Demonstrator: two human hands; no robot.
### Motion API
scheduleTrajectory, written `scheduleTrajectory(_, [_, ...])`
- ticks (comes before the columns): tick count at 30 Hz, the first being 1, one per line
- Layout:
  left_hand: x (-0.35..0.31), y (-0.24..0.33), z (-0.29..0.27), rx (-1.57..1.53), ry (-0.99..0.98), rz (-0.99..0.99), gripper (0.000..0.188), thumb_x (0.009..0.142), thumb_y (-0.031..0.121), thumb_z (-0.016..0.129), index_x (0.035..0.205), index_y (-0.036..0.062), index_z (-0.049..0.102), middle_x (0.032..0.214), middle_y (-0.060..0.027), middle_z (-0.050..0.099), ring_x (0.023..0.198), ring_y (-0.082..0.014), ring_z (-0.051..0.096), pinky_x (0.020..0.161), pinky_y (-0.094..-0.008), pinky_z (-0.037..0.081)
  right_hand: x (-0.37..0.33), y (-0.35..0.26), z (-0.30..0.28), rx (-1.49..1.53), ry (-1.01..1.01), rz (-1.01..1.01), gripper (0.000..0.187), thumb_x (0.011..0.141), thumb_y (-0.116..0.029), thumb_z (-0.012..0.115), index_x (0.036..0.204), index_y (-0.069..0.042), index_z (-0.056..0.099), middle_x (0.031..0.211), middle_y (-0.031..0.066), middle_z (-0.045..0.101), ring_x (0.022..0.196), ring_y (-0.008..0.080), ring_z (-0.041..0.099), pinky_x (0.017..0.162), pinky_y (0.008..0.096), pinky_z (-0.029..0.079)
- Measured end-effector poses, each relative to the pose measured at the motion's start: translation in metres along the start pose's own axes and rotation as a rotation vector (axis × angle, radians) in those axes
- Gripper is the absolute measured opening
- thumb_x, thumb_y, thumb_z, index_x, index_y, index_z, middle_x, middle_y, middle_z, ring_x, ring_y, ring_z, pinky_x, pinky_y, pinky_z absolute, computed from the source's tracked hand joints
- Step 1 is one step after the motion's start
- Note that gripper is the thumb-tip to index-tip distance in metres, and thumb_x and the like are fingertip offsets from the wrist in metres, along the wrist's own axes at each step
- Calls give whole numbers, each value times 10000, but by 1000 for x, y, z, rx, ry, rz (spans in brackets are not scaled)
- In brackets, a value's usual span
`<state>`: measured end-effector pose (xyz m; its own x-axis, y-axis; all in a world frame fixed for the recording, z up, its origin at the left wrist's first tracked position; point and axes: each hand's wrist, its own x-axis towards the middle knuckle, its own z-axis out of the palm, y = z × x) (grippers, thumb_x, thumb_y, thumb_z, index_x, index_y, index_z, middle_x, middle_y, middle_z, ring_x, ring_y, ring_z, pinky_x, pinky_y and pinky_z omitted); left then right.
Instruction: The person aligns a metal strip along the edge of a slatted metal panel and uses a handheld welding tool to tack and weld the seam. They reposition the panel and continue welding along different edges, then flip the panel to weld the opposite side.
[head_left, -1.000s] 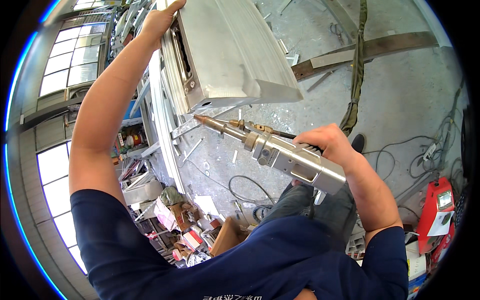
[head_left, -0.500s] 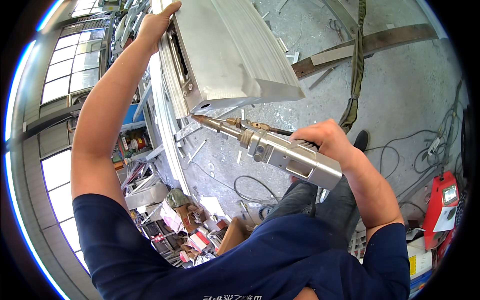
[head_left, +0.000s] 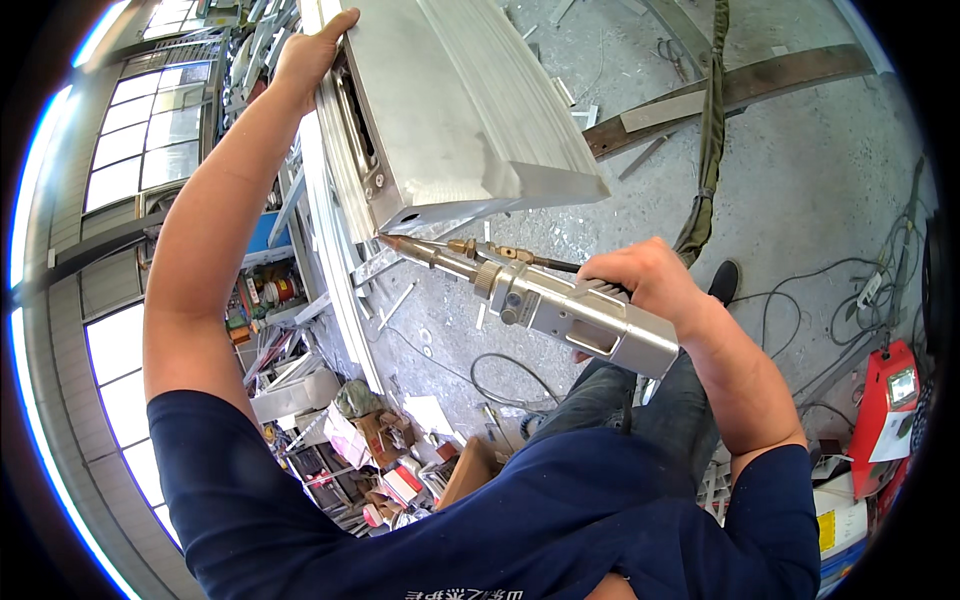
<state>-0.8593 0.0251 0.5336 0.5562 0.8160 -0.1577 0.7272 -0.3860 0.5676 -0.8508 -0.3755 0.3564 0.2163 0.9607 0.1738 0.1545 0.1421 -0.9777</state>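
Observation:
My right hand [head_left: 640,280] is wrapped round the grip of a silver handheld laser welding gun [head_left: 565,312]. The gun's copper-coloured nozzle points left, its tip at the near left corner of a brushed metal box section [head_left: 460,100]; whether it touches cannot be made out. A thin brass-fitted feed tube runs alongside the nozzle. At the upper left, my left hand [head_left: 308,62] grips the far left edge of the box section, thumb on its top face, other fingers hidden. A slotted plate with screws [head_left: 362,130] shows in the box section's left side.
Long pale metal profiles [head_left: 335,260] lie below the box section's left side. Scrap and boxes [head_left: 400,465] pile up at lower left. A green-sleeved hose [head_left: 712,140] hangs at right, near a curved brown steel strip [head_left: 790,82]. Cables [head_left: 870,290] and a red machine [head_left: 885,415] stand farther right.
The welding gun and my right hand have shifted slightly left, with the nozzle tip a touch lower. My left hand keeps its hold on the box section.

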Motion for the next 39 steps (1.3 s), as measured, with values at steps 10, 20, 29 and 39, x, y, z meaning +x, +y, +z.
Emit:
scheduleTrajectory(10, [0,1,-4,-37,-29,-33,644,802,430,788,1073,-133,632,890,-134,689,696,-191,692,603,-347,582,0,6,4,-19,31,-27,244,707,-286,722,885,-126,679,712,116,655,685,347,647,593,421,497])
scheduleTrajectory(20, [-2,3,-4,-11,-9,-67,621,806,448,776,1011,-126,656,852,-122,686,659,-185,679,566,-333,575,-2,3,1,-39,12,7,223,714,-273,718,887,-135,687,726,110,671,702,341,659,614,425,505])
scheduleTrajectory(29, [4,-5,-4,54,-12,0,602,790,500,773,935,-77,677,785,-85,670,626,-153,645,572,-316,540,-14,6,-10,-39,-6,-25,281,696,-211,726,973,-165,724,808,96,698,744,346,659,633,416,512])
scheduleTrajectory(39, [14,-15,-7,139,81,-59,702,757,525,784,1009,-119,671,891,-157,700,754,-209,697,698,-353,560,-84,-19,-86,-75,160,-56,365,592,-244,826,905,-107,698,690,61,634,607,266,613,546,332,452])
